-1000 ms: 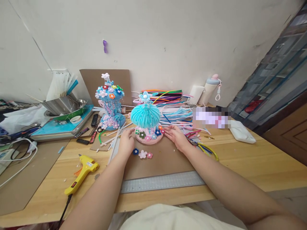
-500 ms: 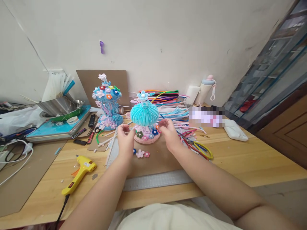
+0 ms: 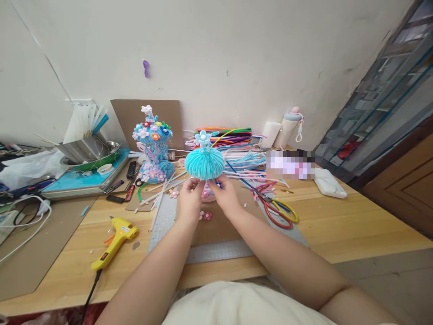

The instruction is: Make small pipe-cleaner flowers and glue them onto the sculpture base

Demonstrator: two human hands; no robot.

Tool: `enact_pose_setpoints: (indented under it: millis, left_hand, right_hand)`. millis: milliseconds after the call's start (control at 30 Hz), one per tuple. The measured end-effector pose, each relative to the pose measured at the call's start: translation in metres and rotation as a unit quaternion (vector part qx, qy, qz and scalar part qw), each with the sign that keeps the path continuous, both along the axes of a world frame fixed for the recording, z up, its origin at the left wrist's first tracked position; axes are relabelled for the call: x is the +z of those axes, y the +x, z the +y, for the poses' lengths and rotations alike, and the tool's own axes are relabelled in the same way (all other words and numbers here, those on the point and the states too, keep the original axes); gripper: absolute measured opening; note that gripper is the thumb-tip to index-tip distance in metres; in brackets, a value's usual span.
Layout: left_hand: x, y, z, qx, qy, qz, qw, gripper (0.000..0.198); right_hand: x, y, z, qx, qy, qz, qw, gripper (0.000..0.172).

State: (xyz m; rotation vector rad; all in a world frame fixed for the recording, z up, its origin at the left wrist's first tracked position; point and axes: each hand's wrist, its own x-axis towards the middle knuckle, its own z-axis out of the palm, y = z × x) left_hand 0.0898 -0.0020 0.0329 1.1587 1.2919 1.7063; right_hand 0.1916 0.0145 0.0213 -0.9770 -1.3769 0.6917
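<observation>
- Wooden desk (image 3: 355,225) against a white wall, with a cardboard sheet (image 3: 216,228) at its centre.
- Turquoise dome ornament (image 3: 204,163): upright at the cardboard's far edge.
- Left grip (image 3: 190,201): fingers clamped on the ornament beneath the dome.
- Right grip (image 3: 225,195): clamped likewise on the opposite side.
- Loose flowers (image 3: 204,215): on the cardboard, between my wrists.
- Step, by my judgement: steadying the stem. The next move calls for light, even pressure.
</observation>
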Motion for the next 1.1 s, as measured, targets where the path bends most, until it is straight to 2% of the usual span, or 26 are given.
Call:
enact_pose_setpoints:
  millis: [200, 433, 567, 767, 967, 1100]
  left_hand:
    - [0.003, -0.010, -0.002, -0.017, 0.019, -0.019, 0.999, 0.014]
    - [0.000, -0.011, -0.002, -0.041, 0.032, -0.020, 0.998, 0.013]
    - [0.000, -0.010, -0.003, -0.065, 0.032, -0.025, 0.997, 0.012]
    - [0.002, -0.007, -0.004, -0.105, 0.043, -0.038, 0.993, 0.012]
    - [-0.005, -0.010, -0.003, -0.093, 0.036, -0.033, 0.995, 0.016]
    - [-0.007, -0.009, -0.004, -0.091, 0.030, -0.015, 0.995, 0.015]
  right_hand:
    - [-0.005, 0.011, 0.005, -0.014, 0.012, 0.002, 1.000, 0.020]
    - [0.002, 0.015, 0.001, -0.049, 0.031, -0.032, 0.998, 0.013]
    - [0.004, 0.015, -0.002, -0.067, 0.066, -0.076, 0.993, 0.012]
    - [0.002, 0.016, -0.005, -0.055, 0.103, -0.138, 0.984, 0.016]
    - [0.002, 0.018, -0.006, -0.091, 0.105, -0.135, 0.981, 0.011]
    - [0.002, 0.019, -0.007, -0.085, 0.101, -0.143, 0.981, 0.009]
